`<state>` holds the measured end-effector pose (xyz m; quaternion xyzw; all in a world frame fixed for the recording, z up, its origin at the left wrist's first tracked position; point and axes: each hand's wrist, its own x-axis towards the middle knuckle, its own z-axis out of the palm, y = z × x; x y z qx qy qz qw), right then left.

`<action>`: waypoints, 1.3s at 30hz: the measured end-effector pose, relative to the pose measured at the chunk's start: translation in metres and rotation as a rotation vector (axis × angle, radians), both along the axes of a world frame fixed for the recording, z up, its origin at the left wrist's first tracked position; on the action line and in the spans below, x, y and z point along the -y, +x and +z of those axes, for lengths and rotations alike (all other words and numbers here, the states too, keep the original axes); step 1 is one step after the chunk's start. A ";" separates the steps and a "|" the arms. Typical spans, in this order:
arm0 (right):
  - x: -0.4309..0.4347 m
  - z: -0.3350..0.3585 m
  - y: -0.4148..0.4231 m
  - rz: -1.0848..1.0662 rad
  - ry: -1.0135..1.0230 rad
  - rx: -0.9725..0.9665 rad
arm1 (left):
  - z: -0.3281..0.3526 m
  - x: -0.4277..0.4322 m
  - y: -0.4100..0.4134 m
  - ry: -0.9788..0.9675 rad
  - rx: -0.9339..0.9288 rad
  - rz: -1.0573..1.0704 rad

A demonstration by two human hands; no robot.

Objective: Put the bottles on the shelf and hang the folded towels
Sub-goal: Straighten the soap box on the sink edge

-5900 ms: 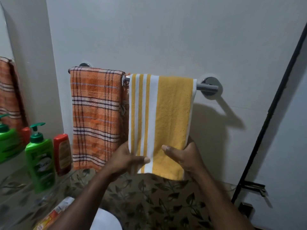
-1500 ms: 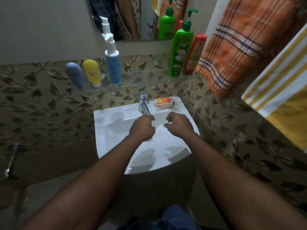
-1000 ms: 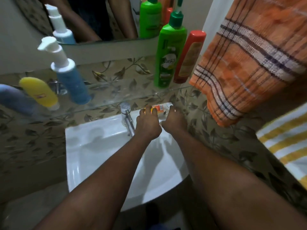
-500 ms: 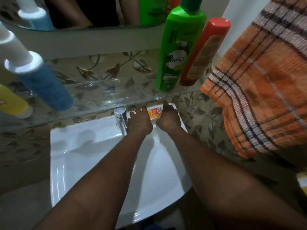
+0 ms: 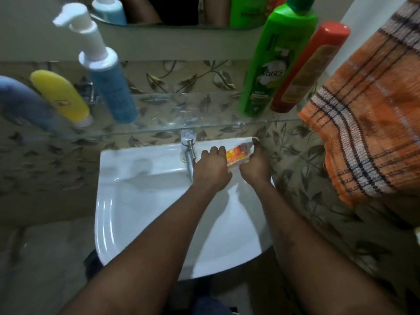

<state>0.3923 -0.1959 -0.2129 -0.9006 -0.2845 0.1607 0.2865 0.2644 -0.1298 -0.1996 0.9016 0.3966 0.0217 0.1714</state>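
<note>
Lying sideways, the orange packet (image 5: 237,155) is being pinched at its ends by the left hand (image 5: 212,168) and right hand (image 5: 255,165).

White ceramic washbasin (image 5: 109,223), wall-mounted, its rim curved at the near edge. Chrome pillar tap (image 5: 188,153) standing upright on the basin's rear ledge, left of centre, spout pointing toward the bowl. Beige wall tiles (image 5: 204,78) printed with dark leaf-and-vine motifs, running behind the basin and along the right-hand wall. Plain pale wall (image 5: 34,37) above the tiled band. Mirror (image 5: 177,10), lower edge only, at the top of the view. Grey floor (image 5: 45,258) below left, blurred.
</note>
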 end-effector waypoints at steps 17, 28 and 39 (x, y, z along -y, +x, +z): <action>0.036 0.039 -0.308 0.800 -0.026 0.183 | 0.003 0.063 -0.377 0.036 0.172 0.341; -0.002 -0.061 -0.490 1.090 -0.244 0.134 | -0.102 0.086 -0.534 -0.133 -0.017 0.692; -0.018 -0.356 -0.522 1.019 -0.424 -0.116 | -0.384 0.076 -0.540 -0.380 -0.103 0.835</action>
